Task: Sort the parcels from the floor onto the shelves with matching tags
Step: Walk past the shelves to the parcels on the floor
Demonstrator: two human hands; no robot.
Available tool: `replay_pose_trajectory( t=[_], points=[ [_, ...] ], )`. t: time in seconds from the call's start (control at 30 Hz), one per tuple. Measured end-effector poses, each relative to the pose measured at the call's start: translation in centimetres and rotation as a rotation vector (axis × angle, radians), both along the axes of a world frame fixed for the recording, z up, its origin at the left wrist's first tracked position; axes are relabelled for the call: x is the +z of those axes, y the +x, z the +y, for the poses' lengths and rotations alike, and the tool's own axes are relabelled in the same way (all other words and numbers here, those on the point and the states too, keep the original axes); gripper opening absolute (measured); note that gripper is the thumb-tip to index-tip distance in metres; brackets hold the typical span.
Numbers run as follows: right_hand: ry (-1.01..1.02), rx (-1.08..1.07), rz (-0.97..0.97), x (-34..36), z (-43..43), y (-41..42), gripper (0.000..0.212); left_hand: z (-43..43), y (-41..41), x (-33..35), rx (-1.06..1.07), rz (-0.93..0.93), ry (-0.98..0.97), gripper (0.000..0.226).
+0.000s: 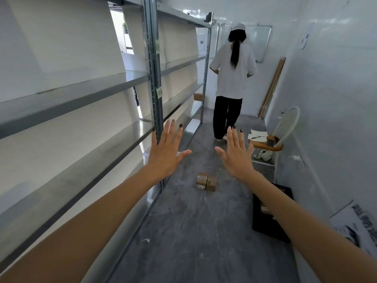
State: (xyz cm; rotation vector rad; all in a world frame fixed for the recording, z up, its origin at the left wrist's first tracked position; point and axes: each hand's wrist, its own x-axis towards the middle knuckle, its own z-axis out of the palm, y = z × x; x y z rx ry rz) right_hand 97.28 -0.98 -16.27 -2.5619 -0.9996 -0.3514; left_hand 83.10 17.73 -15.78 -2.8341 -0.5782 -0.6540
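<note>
Small brown cardboard parcels (pixel 206 181) lie together on the grey floor in the middle of the aisle. My left hand (pixel 167 152) and my right hand (pixel 236 154) are stretched out in front of me above them, palms forward, fingers straight and spread, holding nothing. Grey metal shelves (pixel 81 86) run along the left wall, with green paper tags (pixel 159 92) stuck on the upright post. Another brown parcel (pixel 197 97) sits on a far shelf.
A person in a white shirt and black trousers (pixel 232 78) walks away down the aisle. A white chair (pixel 273 139) with papers stands on the right. A black crate (pixel 271 213) sits on the floor by the right wall.
</note>
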Motion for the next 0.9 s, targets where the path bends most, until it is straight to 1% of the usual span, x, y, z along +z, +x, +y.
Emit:
replay_pose_trajectory(
  t=[0.17,0.33,0.47,0.63,0.77,0.9],
  points=[
    [-0.003,0.011,0.019,-0.5,-0.2,3.0,0.075,-0.1,3.7,-0.7,-0.052,0.01,-0.041,0.073],
    [-0.02,-0.007,0.046,-1.4,0.7,5.2,0.075,0.9,6.7,-1.0,-0.073,0.023,-0.036,0.073],
    [-0.082,-0.051,0.063,-1.4,2.2,7.5,0.075,2.9,9.2,-1.0,-0.103,0.018,-0.076,0.068],
    [-0.1,-0.074,0.061,-0.2,4.8,10.3,0.074,6.9,12.3,-0.6,-0.108,0.02,-0.045,0.067],
    [-0.118,-0.102,0.023,-0.5,6.3,11.6,0.074,9.4,13.5,-1.5,-0.109,0.069,-0.06,0.069],
    [-0.123,-0.121,0.063,-1.7,7.2,12.8,0.075,10.6,14.8,-2.9,-0.116,0.099,-0.076,0.067]
  ],
)
